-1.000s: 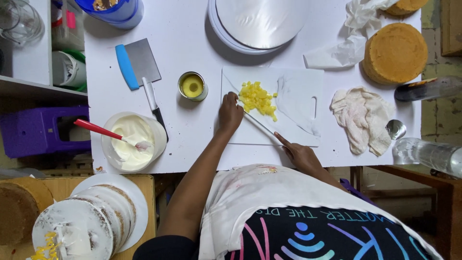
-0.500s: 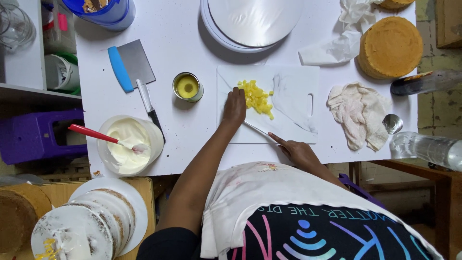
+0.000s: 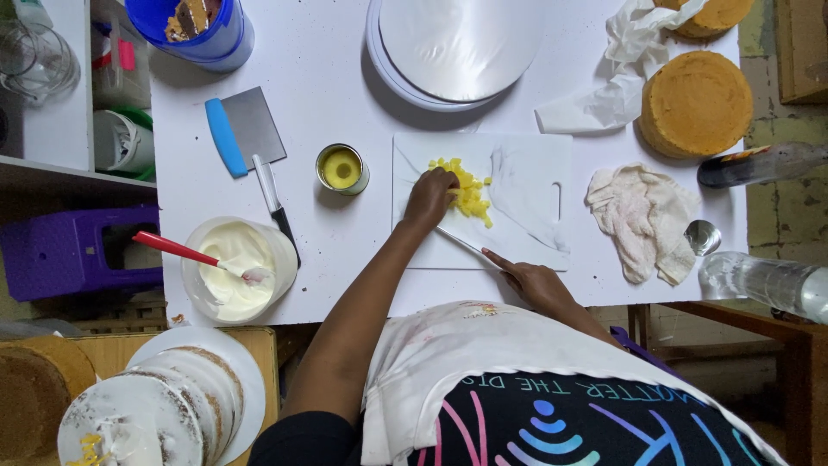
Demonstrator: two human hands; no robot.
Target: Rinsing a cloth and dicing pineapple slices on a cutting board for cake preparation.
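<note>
You're working at a white cutting board [image 3: 526,185] lying on the white table [image 3: 345,112]. Your left hand [image 3: 431,197] is resting on the board with fingers curled down onto the pile of yellow diced fruit [image 3: 466,188], fingertips touching its left edge, so the pieces are sitting just under and to the right of those fingers; not clenched around anything, just pressing on the pile. Your right hand [image 3: 535,283] is sitting at the board's lower edge, gripping the handle of a knife [image 3: 466,245], index finger stretched forward along it; the thin blade is running up and left toward the fruit, its tip ending just below your left hand. The fruit pile is lying in the board's upper left part, well apart from your right fingers. Just left of the board an open can [image 3: 341,168] with a yellow ring inside is standing. Further left a blue-handled bench scraper [image 3: 243,129] and a second knife [image 3: 276,207] are lying, near a tub of white cream [image 3: 237,269] with a red spatula [image 3: 185,254] in it. Right of the board a crumpled cloth [image 3: 645,217] is lying, and a round sponge cake [image 3: 697,103] is sitting above it.
</note>
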